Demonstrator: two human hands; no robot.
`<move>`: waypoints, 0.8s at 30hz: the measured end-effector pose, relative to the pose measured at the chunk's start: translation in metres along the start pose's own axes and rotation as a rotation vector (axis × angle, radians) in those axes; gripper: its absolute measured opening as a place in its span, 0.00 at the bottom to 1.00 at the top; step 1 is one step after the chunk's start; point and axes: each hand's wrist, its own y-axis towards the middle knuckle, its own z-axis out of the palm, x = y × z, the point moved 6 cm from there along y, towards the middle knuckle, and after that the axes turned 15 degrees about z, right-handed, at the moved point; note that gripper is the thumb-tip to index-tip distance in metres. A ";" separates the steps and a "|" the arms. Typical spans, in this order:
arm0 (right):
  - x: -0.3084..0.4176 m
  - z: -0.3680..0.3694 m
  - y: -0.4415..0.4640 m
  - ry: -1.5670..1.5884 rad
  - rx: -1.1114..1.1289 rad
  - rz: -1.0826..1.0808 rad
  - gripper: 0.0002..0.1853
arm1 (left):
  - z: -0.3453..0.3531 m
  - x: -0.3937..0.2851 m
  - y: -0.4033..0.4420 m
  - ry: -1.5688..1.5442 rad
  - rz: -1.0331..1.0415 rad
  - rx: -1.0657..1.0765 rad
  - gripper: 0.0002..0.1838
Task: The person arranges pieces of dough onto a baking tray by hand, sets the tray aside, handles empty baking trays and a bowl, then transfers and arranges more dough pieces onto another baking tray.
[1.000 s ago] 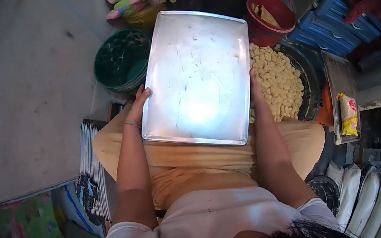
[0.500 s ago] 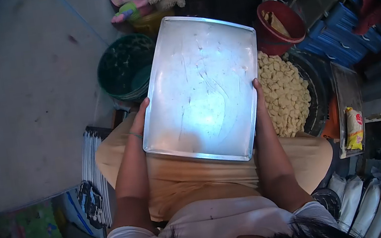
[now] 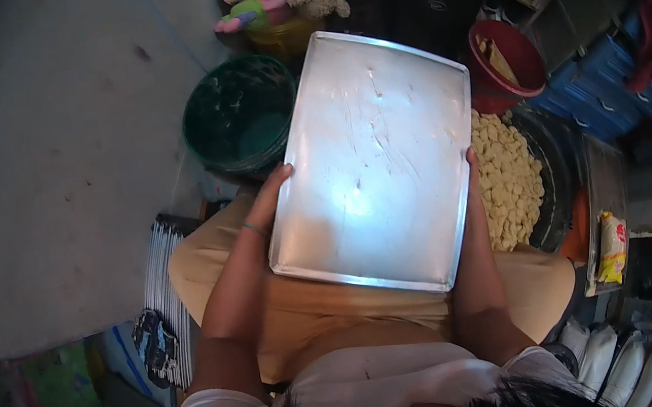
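A shiny rectangular metal baking tray (image 3: 376, 171) is held up over my lap, with scratches and a bright light reflection on its surface. My left hand (image 3: 272, 192) grips its left edge, the thumb on the rim and the other fingers hidden beneath. On the opposite edge, my right hand (image 3: 470, 173) holds the rim the same way. Beyond my right hand lies a large heap of pale dough pieces (image 3: 510, 180) in a wide black tub (image 3: 550, 170), partly covered by the tray.
A green bucket (image 3: 238, 120) stands behind the tray at the left, a red bucket (image 3: 511, 62) at the right. A yellow packet (image 3: 612, 247) rests on another tray (image 3: 604, 162). Stacked trays (image 3: 163, 287) are at my left; white packs (image 3: 619, 362) lie lower right.
In view, the tray and both hands have shifted slightly right and down, along with much of the surroundings. Both hands keep their hold on it.
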 end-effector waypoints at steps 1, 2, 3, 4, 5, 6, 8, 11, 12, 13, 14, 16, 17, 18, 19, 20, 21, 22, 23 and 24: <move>0.001 -0.009 0.007 -0.009 0.013 0.007 0.52 | 0.004 -0.002 -0.001 0.012 0.053 0.006 0.37; 0.003 -0.021 0.011 -0.015 0.020 0.019 0.52 | 0.005 0.001 0.000 0.053 0.082 0.022 0.38; 0.002 -0.027 0.015 -0.022 0.026 0.033 0.52 | 0.006 0.005 0.001 0.092 0.108 0.036 0.38; 0.002 -0.017 0.007 -0.020 0.041 0.056 0.52 | 0.003 0.010 0.001 0.130 0.129 0.047 0.38; 0.010 0.003 -0.015 -0.020 0.052 0.083 0.52 | -0.012 0.030 0.004 0.181 0.116 -0.018 0.40; 0.012 0.013 -0.026 -0.023 0.062 0.112 0.52 | -0.009 0.029 0.000 0.173 0.072 0.024 0.41; 0.013 0.006 -0.019 -0.024 0.058 0.098 0.51 | 0.003 0.015 -0.002 0.148 -0.001 0.111 0.43; 0.018 0.004 -0.016 -0.037 0.048 0.037 0.51 | 0.004 0.018 0.004 0.094 0.049 0.143 0.42; 0.017 -0.002 -0.013 -0.025 0.074 0.030 0.52 | 0.002 0.020 0.010 0.107 0.115 0.094 0.42; 0.015 -0.007 -0.008 -0.011 0.103 0.022 0.52 | 0.002 0.023 0.017 0.123 0.181 0.044 0.43; 0.014 -0.011 -0.003 -0.021 0.129 0.009 0.53 | -0.001 0.023 0.025 0.142 0.250 -0.004 0.43; 0.015 -0.017 0.005 -0.041 0.180 -0.018 0.55 | -0.002 0.018 0.039 0.157 0.231 -0.003 0.47; 0.015 -0.021 0.007 -0.032 0.176 -0.018 0.56 | -0.003 0.016 0.044 0.163 0.221 -0.002 0.49; 0.015 -0.019 0.007 -0.025 0.175 -0.018 0.57 | -0.006 0.016 0.045 0.192 0.220 -0.032 0.48; 0.016 -0.016 0.009 -0.020 0.179 -0.018 0.58 | -0.009 0.016 0.046 0.220 0.222 -0.065 0.47; 0.015 -0.014 0.009 -0.035 0.158 -0.019 0.59 | -0.011 0.018 0.045 0.249 0.221 -0.098 0.46; 0.014 -0.004 0.002 -0.049 0.133 -0.019 0.59 | -0.013 0.020 0.044 0.276 0.216 -0.129 0.46; 0.015 0.003 -0.006 -0.063 0.105 -0.023 0.60 | -0.016 0.023 0.043 0.276 0.204 -0.147 0.45; 0.016 0.007 -0.010 -0.091 0.087 -0.026 0.60 | -0.020 0.024 0.042 0.276 0.194 -0.163 0.44; 0.015 0.009 -0.014 -0.113 0.068 -0.033 0.59 | -0.023 0.024 0.042 0.282 0.184 -0.174 0.43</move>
